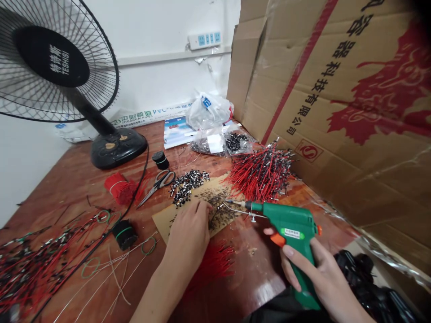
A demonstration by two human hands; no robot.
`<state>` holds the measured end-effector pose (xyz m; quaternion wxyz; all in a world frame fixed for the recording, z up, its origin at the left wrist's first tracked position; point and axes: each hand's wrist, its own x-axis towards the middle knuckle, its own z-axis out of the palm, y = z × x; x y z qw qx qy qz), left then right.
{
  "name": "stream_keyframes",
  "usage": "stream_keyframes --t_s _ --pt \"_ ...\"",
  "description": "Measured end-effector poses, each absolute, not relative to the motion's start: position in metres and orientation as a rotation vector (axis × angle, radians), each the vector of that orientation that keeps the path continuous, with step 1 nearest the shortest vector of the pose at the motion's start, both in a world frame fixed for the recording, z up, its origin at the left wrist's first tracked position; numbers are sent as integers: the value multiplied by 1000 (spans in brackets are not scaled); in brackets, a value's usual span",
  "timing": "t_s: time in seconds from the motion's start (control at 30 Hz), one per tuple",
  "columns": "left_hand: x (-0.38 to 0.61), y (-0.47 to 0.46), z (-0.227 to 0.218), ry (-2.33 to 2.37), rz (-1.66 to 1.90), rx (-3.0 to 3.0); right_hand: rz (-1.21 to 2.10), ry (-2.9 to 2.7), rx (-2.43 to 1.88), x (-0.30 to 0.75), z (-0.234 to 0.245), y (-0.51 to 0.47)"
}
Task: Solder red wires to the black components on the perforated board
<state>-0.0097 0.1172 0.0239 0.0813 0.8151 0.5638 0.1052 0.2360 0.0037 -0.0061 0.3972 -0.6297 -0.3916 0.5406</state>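
My right hand [314, 273] grips a green soldering gun [289, 229] with an orange trigger, its metal tip [229, 204] pointing left over a scorched cardboard pad [202, 211]. My left hand [188, 235] rests on the pad with fingers curled, pinching something small that I cannot make out right beside the tip. A bundle of short red wires [213, 264] lies just below my left wrist. A heap of small black-and-silver parts [186, 184] sits at the pad's far edge.
A pile of red wires with black ends [264, 172] lies right of the pad, against a big cardboard box [336, 103]. Scissors [158, 184], black tape rolls [124, 233], a red wire bundle [117, 188], a desk fan [60, 72] and plastic bags [215, 130] stand behind. More wires [33, 264] clutter the left.
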Motion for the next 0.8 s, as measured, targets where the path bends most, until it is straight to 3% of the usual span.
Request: stream_keyframes --t_s 0.8 --pt "14 124 4 1804 430 2370 1423 -869 -1613 242 -23 -4"
